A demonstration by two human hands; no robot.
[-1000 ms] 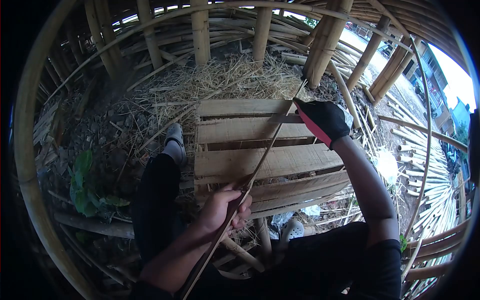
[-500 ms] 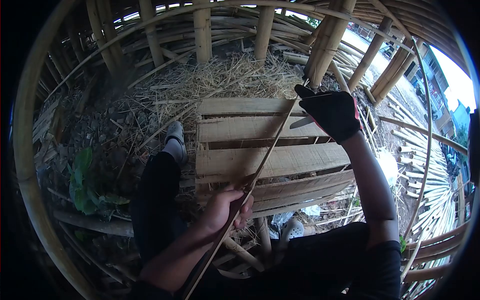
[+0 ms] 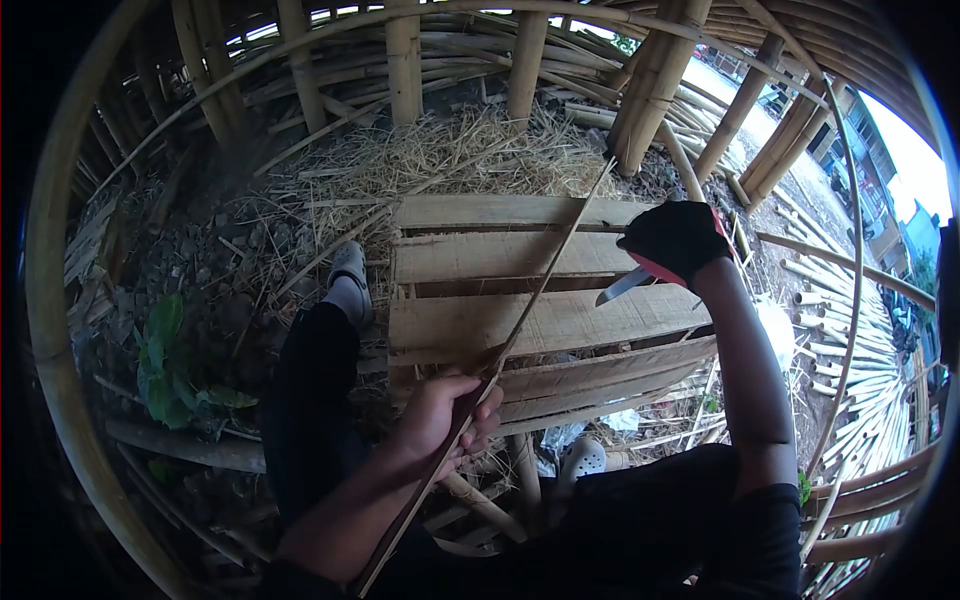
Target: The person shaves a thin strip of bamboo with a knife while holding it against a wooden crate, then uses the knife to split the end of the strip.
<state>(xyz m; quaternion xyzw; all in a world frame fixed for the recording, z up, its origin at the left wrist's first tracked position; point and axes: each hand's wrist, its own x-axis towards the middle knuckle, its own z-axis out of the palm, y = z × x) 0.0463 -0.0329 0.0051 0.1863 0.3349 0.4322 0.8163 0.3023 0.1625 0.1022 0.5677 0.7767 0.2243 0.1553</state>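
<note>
My bare left hand [image 3: 445, 412] is wrapped round a long thin bamboo strip [image 3: 548, 278], which slants from my lap up across the slatted wooden bench [image 3: 450, 312]. A dark reddish-brown piece lies along the strip under my left thumb. My right hand [image 3: 678, 240], in a black and red glove, is closed over the bench's right side, to the right of the strip. Out of its fist a knife [image 3: 622, 287] points down and left, its metal blade showing and its handle hidden in the glove. The strip's far tip reaches past the bench's back edge.
Dry bamboo shavings [image 3: 470, 150] are heaped behind the bench. Upright bamboo posts [image 3: 655, 90] stand at the back, and a long bent bamboo pole [image 3: 60, 340] curves along the left. Cut bamboo poles [image 3: 860, 400] lie on the right. My shoes [image 3: 350, 268] flank the bench's near side.
My right hand has moved off the strip's upper part, down and to the right, with the knife now pointing lower. My left hand keeps its grip in nearly the same place.
</note>
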